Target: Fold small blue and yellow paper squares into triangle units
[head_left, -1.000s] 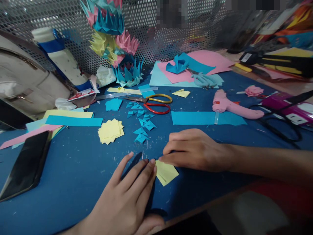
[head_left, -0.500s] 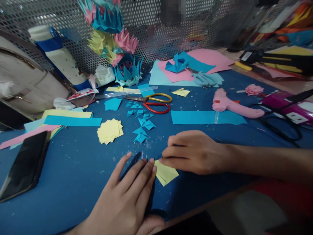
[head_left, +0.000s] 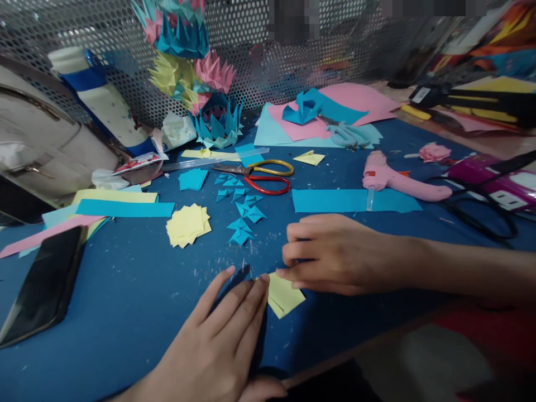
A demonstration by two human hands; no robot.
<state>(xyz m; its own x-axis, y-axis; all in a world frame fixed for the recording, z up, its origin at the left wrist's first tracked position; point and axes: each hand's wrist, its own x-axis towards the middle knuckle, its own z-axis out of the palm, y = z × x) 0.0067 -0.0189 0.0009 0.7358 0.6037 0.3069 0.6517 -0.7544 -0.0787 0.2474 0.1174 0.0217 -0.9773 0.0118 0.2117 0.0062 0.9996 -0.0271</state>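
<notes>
A small folded piece of yellow paper point(head_left: 286, 297) lies on the blue tabletop between my hands. My left hand point(head_left: 221, 329) is stretched out flat from the lower left, its fingertips pressing the paper's left edge. From the right comes my right hand point(head_left: 335, 255), fingers curled in, with the lowest finger's tip on the paper's upper edge. Its thumb is hidden. Above my left hand sit a stack of yellow paper pieces point(head_left: 188, 224) and several small folded blue paper pieces point(head_left: 240, 230).
Scissors point(head_left: 268, 177) lie beyond the blue pieces. A pink glue gun point(head_left: 387, 177) rests over a blue paper strip point(head_left: 322, 201). A phone point(head_left: 46, 285) and paper strips point(head_left: 125, 208) are on the left. Folded paper flowers point(head_left: 218, 123) stand by the perforated metal panel point(head_left: 251, 56).
My right hand has shifted slightly up and its fingers have loosened a little. My left fingertips have slid slightly along the yellow paper's left edge. The paper has stayed nearly in place.
</notes>
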